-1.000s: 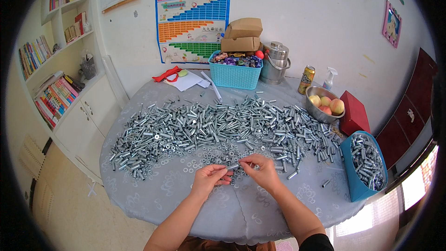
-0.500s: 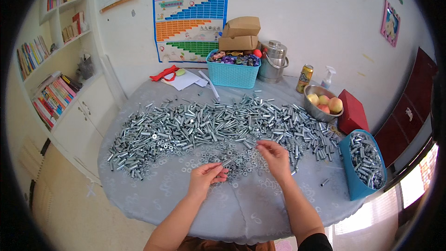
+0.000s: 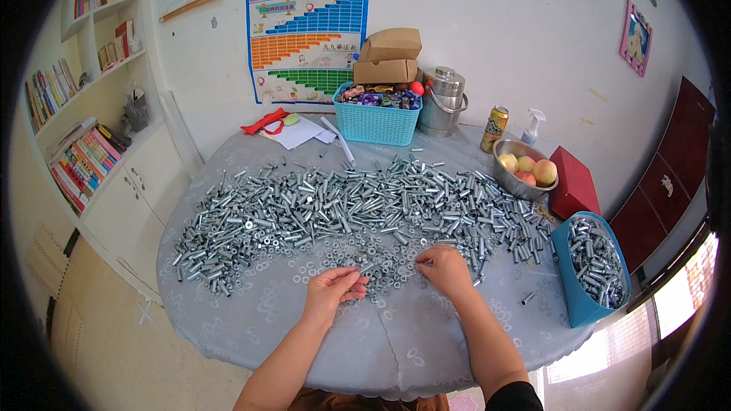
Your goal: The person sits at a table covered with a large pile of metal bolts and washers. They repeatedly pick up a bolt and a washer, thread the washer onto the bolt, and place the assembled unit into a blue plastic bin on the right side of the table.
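My left hand [image 3: 335, 289] pinches a short silvery metal bolt [image 3: 367, 267] between thumb and fingertips, just above the loose washers. To its right, my right hand [image 3: 445, 268] is closed in a pinch at the edge of the washers [image 3: 396, 259]; whatever its fingertips hold is too small to make out. Beyond both hands spreads a wide heap of silvery bolts and metal sleeves [image 3: 343, 202]. Small rings and nuts lie scattered along the heap's near edge.
A blue bin [image 3: 563, 259] full of metal sleeves stands at the table's right edge. Behind the heap are a steel bowl of fruit [image 3: 518, 183], a red box [image 3: 572, 183], a can [image 3: 493, 129], a spray bottle [image 3: 533, 128], a metal pot [image 3: 442, 106] and a turquoise basket [image 3: 373, 123].
My right hand has moved down and slightly left, from the edge of the heap to the washers. The left hand stays almost in place with the bolt.
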Available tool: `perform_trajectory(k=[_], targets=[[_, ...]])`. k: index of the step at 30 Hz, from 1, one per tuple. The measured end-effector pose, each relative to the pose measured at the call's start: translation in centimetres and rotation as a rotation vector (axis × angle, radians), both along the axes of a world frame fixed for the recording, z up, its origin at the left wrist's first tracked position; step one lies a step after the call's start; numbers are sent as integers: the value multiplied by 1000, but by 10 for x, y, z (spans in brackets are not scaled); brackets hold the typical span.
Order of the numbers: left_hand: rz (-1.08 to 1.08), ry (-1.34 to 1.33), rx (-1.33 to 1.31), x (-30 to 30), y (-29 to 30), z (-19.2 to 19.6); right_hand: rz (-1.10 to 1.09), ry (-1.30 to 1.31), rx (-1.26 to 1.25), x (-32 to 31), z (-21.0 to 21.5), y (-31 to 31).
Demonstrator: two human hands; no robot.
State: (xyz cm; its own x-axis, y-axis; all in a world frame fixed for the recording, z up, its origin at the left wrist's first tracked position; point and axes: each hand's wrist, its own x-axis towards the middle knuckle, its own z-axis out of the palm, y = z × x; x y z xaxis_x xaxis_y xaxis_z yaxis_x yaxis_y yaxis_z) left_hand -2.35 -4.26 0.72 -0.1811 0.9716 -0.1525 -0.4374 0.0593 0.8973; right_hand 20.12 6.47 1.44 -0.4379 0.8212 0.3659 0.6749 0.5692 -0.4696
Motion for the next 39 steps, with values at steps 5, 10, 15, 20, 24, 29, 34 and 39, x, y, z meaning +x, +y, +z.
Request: perform_trajectory(k=[5, 10, 15, 20, 24, 29, 34, 39], targets=[[-9, 0, 6, 0, 0, 0, -38, 3, 44, -3, 3, -1], [-43, 9, 6, 1, -1, 0, 18, 544, -537, -19, 20, -14], [-101, 12, -11, 1, -2, 3, 185, 652, -648, -31, 16, -21], [-110, 23, -11, 2, -3, 5, 241, 666, -637, -35, 15, -25], [-128, 44, -16, 2, -4, 6, 270, 638, -634, -36, 13, -24], [-129, 35, -14, 2, -3, 5, 308, 559, -565, -37, 17, -26], [-68, -13, 5, 0, -1, 0, 302, 344, -545, -34, 19, -29], [-58, -24, 5, -3, 0, -1, 394, 100, -302, -32, 9, -30]])
